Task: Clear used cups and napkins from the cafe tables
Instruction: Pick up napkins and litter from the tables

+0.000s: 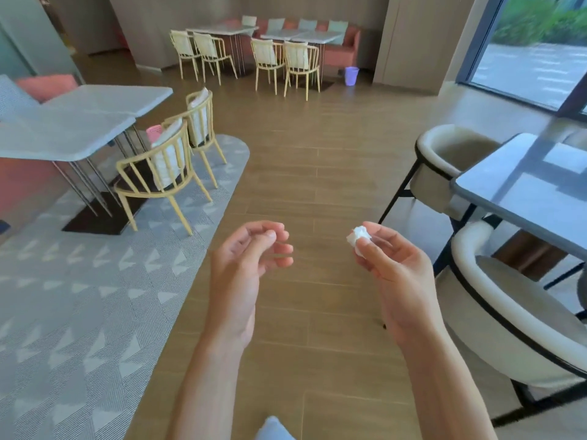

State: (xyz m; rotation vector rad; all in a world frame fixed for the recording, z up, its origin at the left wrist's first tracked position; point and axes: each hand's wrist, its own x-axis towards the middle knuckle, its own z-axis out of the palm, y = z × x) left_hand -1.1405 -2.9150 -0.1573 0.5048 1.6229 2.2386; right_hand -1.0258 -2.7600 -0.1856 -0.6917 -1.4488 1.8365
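Right hand (394,265) pinching balled napkin (358,238) over floor; left hand (251,252) hanging loosely curled, holding nothing, apart from right; step judged: carrying waste; next: walking to purple bin (352,76) far ahead, dropping napkin in.

A single wide-angle view looks from the person's head, forward and down over both forearms, close to the hands, across the wooden floor (317,160) toward the far tables (222,29).
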